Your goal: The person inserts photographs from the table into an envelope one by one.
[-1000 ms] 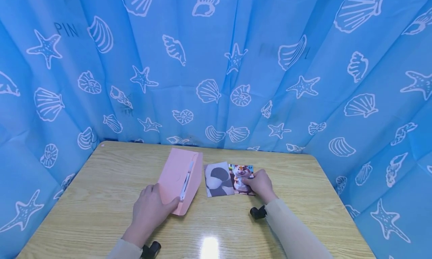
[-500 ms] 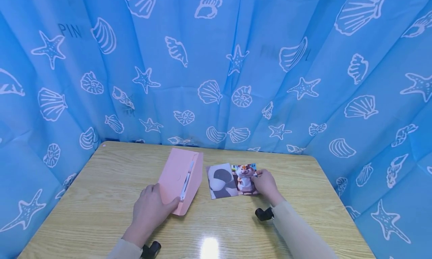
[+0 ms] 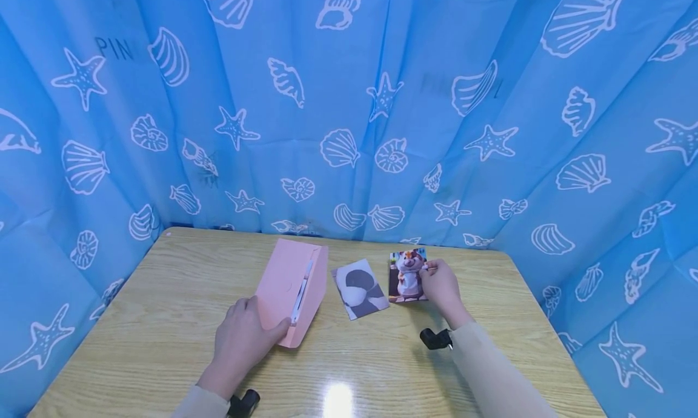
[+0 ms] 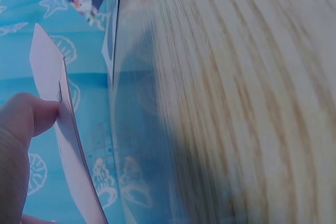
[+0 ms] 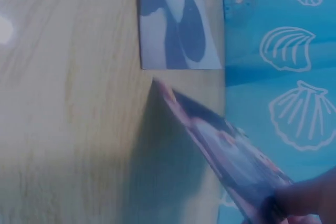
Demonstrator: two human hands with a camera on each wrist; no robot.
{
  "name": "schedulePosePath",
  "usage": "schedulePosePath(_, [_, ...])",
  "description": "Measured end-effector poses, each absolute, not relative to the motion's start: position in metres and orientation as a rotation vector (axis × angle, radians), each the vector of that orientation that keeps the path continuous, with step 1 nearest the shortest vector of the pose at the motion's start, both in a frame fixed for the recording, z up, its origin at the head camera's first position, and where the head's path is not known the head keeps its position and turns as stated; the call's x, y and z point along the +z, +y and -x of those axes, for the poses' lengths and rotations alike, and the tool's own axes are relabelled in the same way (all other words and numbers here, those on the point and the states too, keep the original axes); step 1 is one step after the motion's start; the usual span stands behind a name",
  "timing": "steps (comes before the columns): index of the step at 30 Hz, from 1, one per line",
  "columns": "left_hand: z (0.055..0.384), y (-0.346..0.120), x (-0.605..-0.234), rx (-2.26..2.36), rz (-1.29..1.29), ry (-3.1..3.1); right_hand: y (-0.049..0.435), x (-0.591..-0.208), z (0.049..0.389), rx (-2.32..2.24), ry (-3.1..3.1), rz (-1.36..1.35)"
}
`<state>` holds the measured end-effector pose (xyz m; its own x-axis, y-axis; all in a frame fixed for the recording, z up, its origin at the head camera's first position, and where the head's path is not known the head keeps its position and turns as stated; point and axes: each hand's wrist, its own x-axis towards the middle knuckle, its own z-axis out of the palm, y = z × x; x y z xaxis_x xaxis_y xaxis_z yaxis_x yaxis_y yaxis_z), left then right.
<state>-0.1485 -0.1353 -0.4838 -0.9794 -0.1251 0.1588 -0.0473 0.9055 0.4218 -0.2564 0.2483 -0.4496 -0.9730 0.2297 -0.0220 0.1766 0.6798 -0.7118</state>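
Now drawn clear of the grey card (image 3: 361, 289), the hamster card (image 3: 406, 278) tilts above the bench (image 3: 142, 333), pinched by the right-hand grip (image 3: 443, 288). The grey card lies between it and the pink envelope (image 3: 282, 278), which the left-hand grip (image 3: 243, 338) clasps.

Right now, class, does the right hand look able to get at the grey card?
Probably not freely: the right hand pinches the animal card. Once that is put down, the way looks free, as the grey card lies uncovered nearby.
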Motion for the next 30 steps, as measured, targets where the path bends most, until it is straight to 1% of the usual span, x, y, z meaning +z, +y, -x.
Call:
schedulePosePath(7, [0.149,-0.135,-0.483,-0.628,-0.131,-2.886,0.25,-0.443,0.258,1.27,-2.621,0.395])
schedulePosePath(14, [0.15,-0.135,-0.485,-0.625,-0.141,-2.913,0.235,-0.443,0.258,1.493,-2.447,0.355])
schedulePosePath(30, [0.15,-0.132,-0.485,-0.628,-0.162,-2.938,0.209,-0.437,0.253,1.641,-2.434,0.239])
